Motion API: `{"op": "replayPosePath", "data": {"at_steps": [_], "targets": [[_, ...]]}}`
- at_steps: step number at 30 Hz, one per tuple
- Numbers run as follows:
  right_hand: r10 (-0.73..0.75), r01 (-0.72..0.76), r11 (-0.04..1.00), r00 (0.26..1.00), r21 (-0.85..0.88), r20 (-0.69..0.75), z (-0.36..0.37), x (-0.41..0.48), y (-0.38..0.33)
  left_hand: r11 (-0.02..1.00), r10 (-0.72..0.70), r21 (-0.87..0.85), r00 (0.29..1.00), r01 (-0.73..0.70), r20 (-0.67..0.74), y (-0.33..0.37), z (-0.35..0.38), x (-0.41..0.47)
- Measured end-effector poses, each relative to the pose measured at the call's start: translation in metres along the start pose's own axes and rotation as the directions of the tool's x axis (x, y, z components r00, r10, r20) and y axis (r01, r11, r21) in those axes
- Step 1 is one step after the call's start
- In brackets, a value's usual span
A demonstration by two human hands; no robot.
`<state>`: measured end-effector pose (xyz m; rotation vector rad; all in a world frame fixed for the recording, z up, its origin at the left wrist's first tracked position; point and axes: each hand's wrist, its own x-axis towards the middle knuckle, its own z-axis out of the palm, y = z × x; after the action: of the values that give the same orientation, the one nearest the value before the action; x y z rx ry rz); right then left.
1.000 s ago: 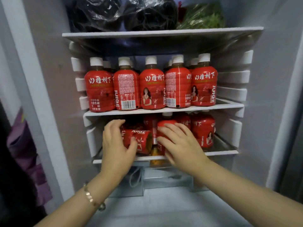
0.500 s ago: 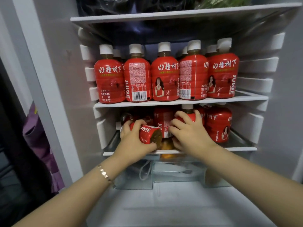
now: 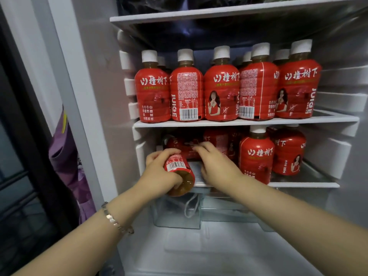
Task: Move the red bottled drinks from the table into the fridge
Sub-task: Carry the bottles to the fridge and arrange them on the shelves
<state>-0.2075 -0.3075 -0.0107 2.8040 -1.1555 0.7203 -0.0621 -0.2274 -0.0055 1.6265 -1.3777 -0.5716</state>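
Note:
The fridge stands open. Several red bottled drinks (image 3: 221,94) with white caps stand upright on the middle shelf (image 3: 239,122). On the lower shelf (image 3: 302,184) more red bottles stand at the right (image 3: 256,156). My left hand (image 3: 159,174) grips a red bottle (image 3: 178,172) lying on its side, its bottom pointing towards me at the shelf's front left. Behind it another red bottle (image 3: 182,145) lies on its side. My right hand (image 3: 215,166) reaches in over that lying bottle, fingers touching it; I cannot tell whether they grip it.
A top shelf (image 3: 219,13) carries dark plastic bags. Clear drawers (image 3: 177,214) sit below the lower shelf. A purple cloth (image 3: 65,162) hangs at the left beside the fridge's white frame (image 3: 79,96). White shelf rails line both inner walls.
My left hand has turned its bottle so its bottom faces me. My right hand let go of an upright bottle and moved left to the lying one. The view has shifted left.

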Motion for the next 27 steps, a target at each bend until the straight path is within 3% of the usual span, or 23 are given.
{"op": "replayPosePath", "data": {"at_steps": [4, 7, 13, 16, 21, 27], "targets": [[-0.071, 0.112, 0.967, 0.981, -0.227, 0.181, -0.004, 0.044, -0.007, 0.995, -0.088, -0.033, 0.993, 0.090, 0.075, 0.001, -0.010, -0.001], [-0.036, 0.131, 0.929, 0.963, -0.347, 0.269, 0.007, 0.068, -0.009, 0.964, -0.176, -0.184, 0.978, 0.195, 0.113, 0.007, -0.014, -0.002], [0.004, 0.046, 0.938, 0.990, -0.343, 0.144, 0.025, 0.080, -0.010, 0.927, -0.194, -0.329, 0.981, 0.182, -0.006, 0.006, -0.007, -0.006], [0.000, 0.037, 0.946, 0.993, -0.321, 0.114, 0.023, 0.079, -0.010, 0.943, -0.218, -0.274, 0.972, 0.189, -0.082, 0.008, -0.003, -0.002], [0.026, 0.031, 0.958, 0.981, -0.285, 0.194, 0.018, 0.076, -0.013, 0.803, -0.399, -0.437, 0.910, 0.405, 0.110, 0.020, -0.003, -0.013], [0.038, -0.010, 0.965, 0.994, -0.263, 0.103, 0.004, 0.053, -0.024, 0.701, -0.427, -0.594, 0.899, 0.395, 0.093, 0.008, 0.002, -0.028]]}}
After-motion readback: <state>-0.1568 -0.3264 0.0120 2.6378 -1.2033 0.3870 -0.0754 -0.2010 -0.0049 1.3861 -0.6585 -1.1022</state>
